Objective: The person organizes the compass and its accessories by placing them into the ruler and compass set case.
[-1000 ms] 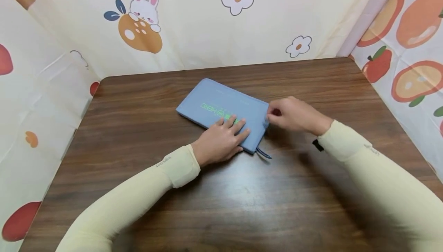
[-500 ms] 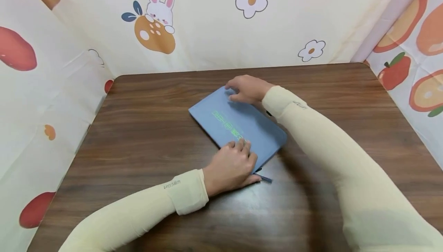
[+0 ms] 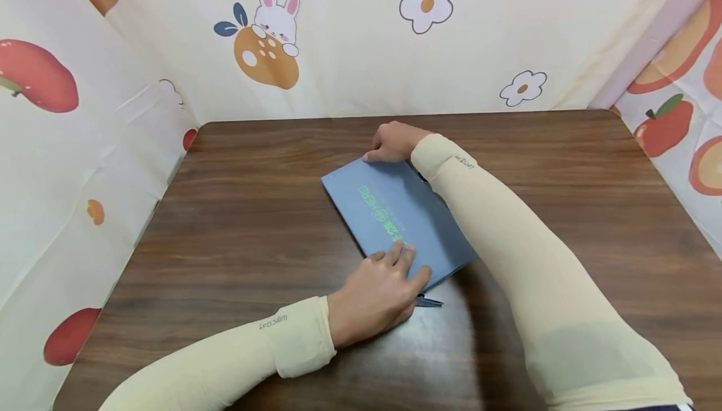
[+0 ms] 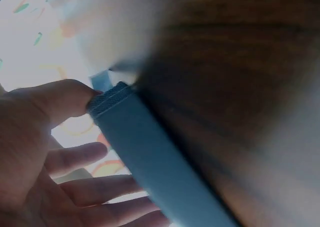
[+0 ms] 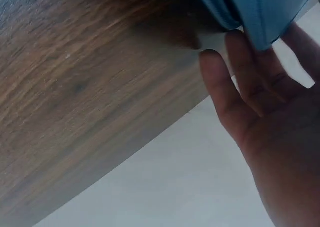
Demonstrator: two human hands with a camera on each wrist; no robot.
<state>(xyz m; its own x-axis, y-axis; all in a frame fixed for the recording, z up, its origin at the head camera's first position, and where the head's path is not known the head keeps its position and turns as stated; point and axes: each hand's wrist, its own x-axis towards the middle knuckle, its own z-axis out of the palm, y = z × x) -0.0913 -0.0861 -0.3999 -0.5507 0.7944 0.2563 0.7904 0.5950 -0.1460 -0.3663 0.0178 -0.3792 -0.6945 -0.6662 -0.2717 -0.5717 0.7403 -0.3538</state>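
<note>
A flat blue zip pouch point(image 3: 403, 204) with green HERO lettering lies slantwise on the wooden table. My left hand point(image 3: 378, 292) rests on its near end, fingers laid over the cover. In the left wrist view the thumb point(image 4: 70, 97) touches the end of the pouch's edge point(image 4: 145, 147), beside the ribbed zip. A dark zip tail point(image 3: 429, 302) sticks out next to that hand. My right hand point(image 3: 397, 141) holds the far corner, thumb on top and fingers beyond the edge. The right wrist view shows two blue layers point(image 5: 257, 12) slightly apart at the fingertips.
The brown table point(image 3: 259, 210) runs back to a cream curtain point(image 3: 350, 41) printed with a rabbit and flowers. Fruit-print curtains stand on the left point(image 3: 130, 135) and right. My right forearm point(image 3: 524, 260) crosses over the table and covers the pouch's right side.
My right hand has gone from the pouch's right end, along the far edge, to its far corner. The pouch has turned clockwise, and the left hand has come nearer with it.
</note>
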